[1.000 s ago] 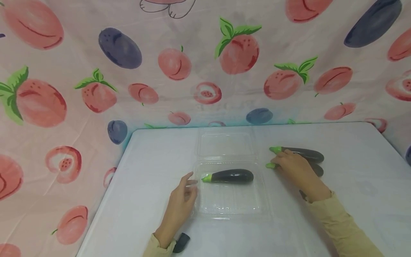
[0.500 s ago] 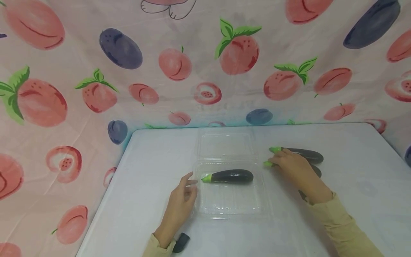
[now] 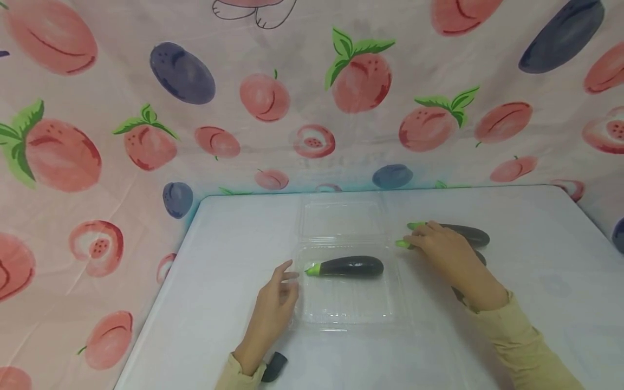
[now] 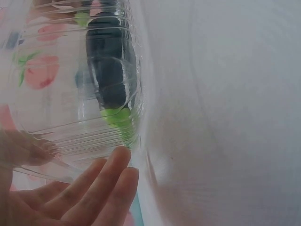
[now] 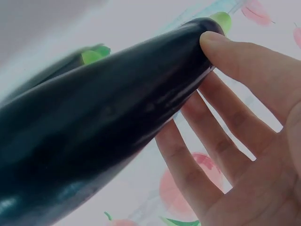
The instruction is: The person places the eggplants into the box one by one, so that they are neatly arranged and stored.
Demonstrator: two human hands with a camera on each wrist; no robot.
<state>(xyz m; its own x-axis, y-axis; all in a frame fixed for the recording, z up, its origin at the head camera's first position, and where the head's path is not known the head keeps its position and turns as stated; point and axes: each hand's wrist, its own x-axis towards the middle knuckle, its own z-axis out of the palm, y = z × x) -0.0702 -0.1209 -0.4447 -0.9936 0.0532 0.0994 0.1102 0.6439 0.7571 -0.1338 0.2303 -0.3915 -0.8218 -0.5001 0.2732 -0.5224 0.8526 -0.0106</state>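
My right hand [image 3: 441, 252] pinches a dark eggplant [image 5: 108, 108] near its stem end, thumb on one side and fingers on the other. In the head view its green stem [image 3: 402, 244] points left and the hand covers much of its body. My left hand [image 3: 273, 303] stays at the left side of a clear plastic clamshell box [image 3: 351, 311], fingers loosely extended, with fingertips [image 4: 120, 155] right at the box wall. Inside the box's base lies another eggplant [image 3: 353, 266], stem to the left. The lid [image 3: 343, 219] lies folded back, away from me.
Just behind my right hand lies one more eggplant [image 3: 470, 234]. Part of a dark eggplant [image 3: 457, 294] shows beside the right wrist. A dark cylindrical piece [image 3: 274, 367] is by the left cuff. The white table [image 3: 219, 233] meets a fruit-print cloth [image 3: 312, 70] behind it.
My right hand has shifted slightly, bringing the pinched eggplant a little to the left and away from me. The left hand and the box have stayed in place.
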